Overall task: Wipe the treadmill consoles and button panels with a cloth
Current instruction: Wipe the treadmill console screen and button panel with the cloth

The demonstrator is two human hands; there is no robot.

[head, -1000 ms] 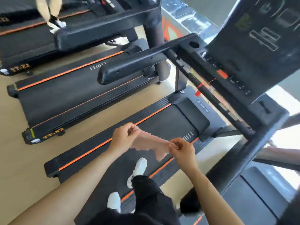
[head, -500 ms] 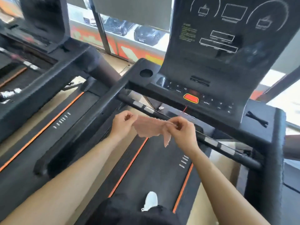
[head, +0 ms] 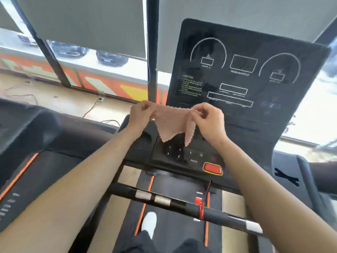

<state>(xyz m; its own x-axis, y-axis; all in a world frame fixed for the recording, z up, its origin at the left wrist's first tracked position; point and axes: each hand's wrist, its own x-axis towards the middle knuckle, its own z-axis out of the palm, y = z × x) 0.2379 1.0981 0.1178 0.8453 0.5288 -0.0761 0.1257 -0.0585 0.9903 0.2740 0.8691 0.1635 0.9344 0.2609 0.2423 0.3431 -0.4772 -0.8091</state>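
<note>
Two grey roller blinds (head: 87, 24) are hanging across the top of the frame, split by a dark window post (head: 152, 52). Parked cars (head: 111, 57) are showing through the glass at upper left. A cable (head: 91, 108) is trailing over the wooden floor (head: 54, 101) at middle left. A white shoe (head: 149, 222) is standing at bottom centre.

Bright daylight pours in through the windows (head: 116, 70) ahead and blows out to white at the right edge. The dark console (head: 246, 79) looks slightly washed with glare. Motion blur softens everything, and the wide lens bends the edges.
</note>
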